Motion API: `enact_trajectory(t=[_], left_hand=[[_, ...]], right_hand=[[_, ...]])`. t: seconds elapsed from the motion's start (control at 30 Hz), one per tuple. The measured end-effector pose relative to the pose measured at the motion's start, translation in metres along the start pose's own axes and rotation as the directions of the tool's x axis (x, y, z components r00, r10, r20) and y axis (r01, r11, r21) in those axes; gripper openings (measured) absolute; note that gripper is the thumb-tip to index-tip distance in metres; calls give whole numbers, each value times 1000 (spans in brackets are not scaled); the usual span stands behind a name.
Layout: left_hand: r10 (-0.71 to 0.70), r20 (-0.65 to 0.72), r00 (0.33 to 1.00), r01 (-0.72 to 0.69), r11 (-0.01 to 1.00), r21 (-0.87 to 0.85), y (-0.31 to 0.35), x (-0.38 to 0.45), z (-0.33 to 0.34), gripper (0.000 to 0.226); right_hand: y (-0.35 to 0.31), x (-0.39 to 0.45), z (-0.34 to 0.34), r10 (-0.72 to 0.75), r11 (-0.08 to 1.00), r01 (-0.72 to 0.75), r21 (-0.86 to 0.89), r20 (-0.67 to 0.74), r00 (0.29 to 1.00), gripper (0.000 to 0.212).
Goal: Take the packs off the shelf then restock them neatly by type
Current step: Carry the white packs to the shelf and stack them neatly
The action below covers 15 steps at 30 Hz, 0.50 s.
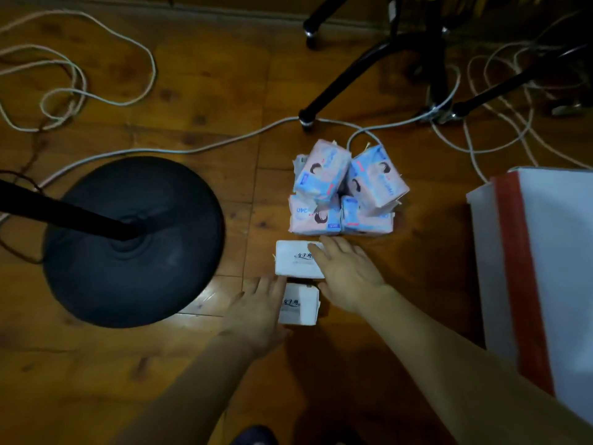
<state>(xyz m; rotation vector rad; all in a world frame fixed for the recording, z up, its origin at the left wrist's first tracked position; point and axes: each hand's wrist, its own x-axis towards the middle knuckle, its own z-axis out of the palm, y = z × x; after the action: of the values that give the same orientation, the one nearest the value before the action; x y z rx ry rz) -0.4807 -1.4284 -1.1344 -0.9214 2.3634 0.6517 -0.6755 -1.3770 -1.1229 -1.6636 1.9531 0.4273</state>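
Two white tissue packs lie on the wooden floor: the far white pack [293,261] and the near white pack [300,305], end to end. My left hand [256,311] lies flat against the near pack's left side, fingers straight. My right hand [346,274] rests with straight fingers over the right part of the far pack, its thumb near the near pack's right edge. Just beyond them sits a pile of several pink-and-blue packs [343,191], two leaning on top of the lower ones.
A black round stand base [134,242] with its pole fills the left. A white box with a red stripe [542,268] stands at the right. Black chair legs [353,78] and loose white cables [154,149] cross the floor behind the pile.
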Motion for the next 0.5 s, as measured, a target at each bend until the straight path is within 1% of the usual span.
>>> enact_trajectory(t=[0.07, 0.13, 0.23, 0.3, 0.4, 0.5], left_hand=[[4, 10, 1000, -4, 1000, 28, -4, 11, 20, 102], [18, -7, 1000, -17, 998, 61, -5, 19, 32, 99], [48, -48, 998, -44, 996, 81, -5, 26, 35, 78], [52, -51, 997, -49, 997, 61, -5, 23, 27, 67], [40, -16, 999, -39, 998, 47, -6, -1, 1, 62], [-18, -23, 1000, 18, 999, 35, -2, -42, -46, 55]], right_hand=[[1, 13, 15, -18, 1000, 18, 3, -31, 999, 75], [1, 23, 24, -18, 1000, 20, 20, -74, 997, 70], [-1, 32, 29, -18, 998, 25, 51, -134, 991, 58], [-3, 28, 24, -12, 997, 23, 73, -142, 990, 55], [-2, -2, -1, 0, 998, 9, 67, -127, 992, 66], [3, -53, -50, 35, 998, -29, 54, -109, 993, 77]])
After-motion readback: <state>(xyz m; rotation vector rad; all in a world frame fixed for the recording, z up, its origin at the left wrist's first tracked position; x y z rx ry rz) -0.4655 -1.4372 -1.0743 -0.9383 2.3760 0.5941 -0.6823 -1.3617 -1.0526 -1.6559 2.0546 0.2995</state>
